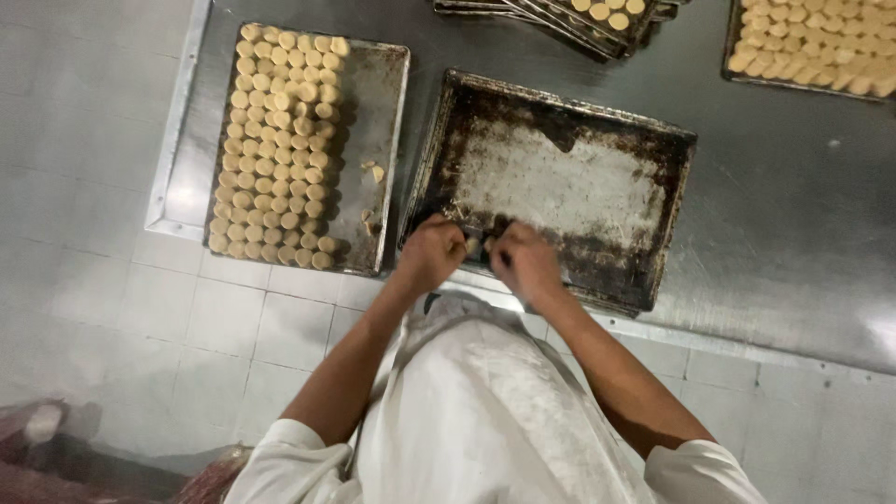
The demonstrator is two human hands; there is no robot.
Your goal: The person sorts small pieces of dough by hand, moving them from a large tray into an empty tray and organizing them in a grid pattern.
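Head view: at the centre of the frame the left hand [429, 254] and right hand [525, 264] sit close together over the near edge of a dark, scorched baking tray [569, 187], fingers curled around a small pale dough piece [473, 245] — whether they actually pinch it I cannot tell. To the left, a second tray [378, 103] carries tight rows of pale dough rounds [275, 149]. Both trays rest on a steel table [784, 233]; more filled trays [812, 42] lie along the upper right edge.

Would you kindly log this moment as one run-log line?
left hand: at near edge of dark baking tray | right hand: beside it, small dough piece between hands | filled tray: left
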